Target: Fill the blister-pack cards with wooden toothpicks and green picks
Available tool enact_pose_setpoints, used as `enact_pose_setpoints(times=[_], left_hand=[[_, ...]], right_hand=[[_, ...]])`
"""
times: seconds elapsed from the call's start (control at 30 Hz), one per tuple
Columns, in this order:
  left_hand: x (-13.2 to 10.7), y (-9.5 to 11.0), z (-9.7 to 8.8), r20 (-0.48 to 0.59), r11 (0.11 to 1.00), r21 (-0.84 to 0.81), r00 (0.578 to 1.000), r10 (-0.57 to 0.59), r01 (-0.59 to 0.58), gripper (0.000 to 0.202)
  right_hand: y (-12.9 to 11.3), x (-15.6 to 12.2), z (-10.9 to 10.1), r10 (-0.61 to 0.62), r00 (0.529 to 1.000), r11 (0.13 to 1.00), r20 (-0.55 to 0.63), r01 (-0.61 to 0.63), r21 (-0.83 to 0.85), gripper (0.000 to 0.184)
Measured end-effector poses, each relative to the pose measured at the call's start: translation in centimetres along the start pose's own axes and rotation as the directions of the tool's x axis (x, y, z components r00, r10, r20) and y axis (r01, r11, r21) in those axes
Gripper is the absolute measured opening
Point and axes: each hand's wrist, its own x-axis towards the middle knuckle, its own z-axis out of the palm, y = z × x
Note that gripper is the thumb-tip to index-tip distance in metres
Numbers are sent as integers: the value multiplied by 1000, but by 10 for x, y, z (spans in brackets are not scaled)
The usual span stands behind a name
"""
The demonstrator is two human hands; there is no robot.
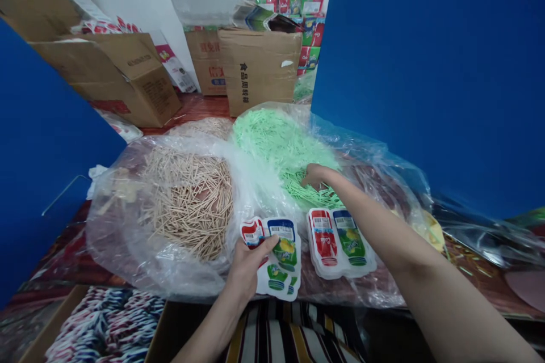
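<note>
My left hand (251, 264) is closed on printed candy packs (281, 281), its thumb lying across the front. The packs carry red cola and green-and-blue lemon drink pictures on white. My right hand (317, 174) reaches into a heap of thin light green plastic sticks (272, 139) on a clear bag. Its fingers are curled down among the sticks, their tips partly hidden, so what they pinch cannot be made out. Below my right forearm lies a stack of matching packs (323, 238) with cola and lemon pictures. To the left, a pile of pale wooden-looking sticks (191, 198) rests on clear plastic.
Cardboard boxes (259, 74) stand at the back, with stacked red and green cartons (310, 28) behind. Another carton (123, 68) sits back left. Blue panels (438, 68) flank the table. An open box of striped packets (102, 329) is at lower left.
</note>
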Motion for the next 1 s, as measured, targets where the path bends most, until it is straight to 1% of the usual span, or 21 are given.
enact_pose_setpoints(times=[0.1, 0.2, 0.3, 0.37, 0.43, 0.53, 0.6, 0.67, 0.77, 0.83, 1.0], left_hand=[[3, -4, -1, -37, 999, 21, 999, 31, -30, 30], [5, -8, 0, -86, 999, 26, 996, 34, -32, 31], [5, -11, 2, -111, 1000, 11, 994, 20, -19, 34], [5, -11, 2, -121, 1000, -8, 993, 3, -4, 35], [2, -9, 3, -112, 999, -32, 994, -15, 11, 34], [-3, -1, 6, -35, 998, -65, 999, -10, 8, 32], [-6, 4, 8, 9, 996, -87, 1000, -4, 5, 30], [-7, 6, 8, 28, 995, -102, 1000, -12, 15, 29], [-5, 2, 8, 38, 995, -87, 998, -40, 43, 29], [-2, -3, 8, 18, 996, -55, 998, -62, 63, 30], [2, -8, 12, -46, 999, -10, 998, -45, 45, 32]], right_hand=[[0, 8, 2, 14, 999, 999, 51, -13, -33, 29], [3, 14, 8, 3, 999, 999, 53, 0, -43, 33], [11, 15, 13, -52, 999, 998, -2, 52, -33, 33], [19, 14, 16, -115, 991, 993, -69, 114, -18, 32], [28, 11, 20, -190, 969, 981, -160, 193, 1, 28], [40, 4, 26, -287, 910, 949, -297, 312, 37, 21], [47, -2, 30, -327, 871, 923, -366, 377, 72, 24], [54, -7, 35, -350, 839, 897, -416, 428, 111, 30], [62, -13, 41, -350, 809, 866, -471, 472, 167, 39], [66, -15, 45, -328, 796, 854, -510, 480, 200, 44], [67, -16, 51, -281, 770, 829, -573, 496, 259, 45]])
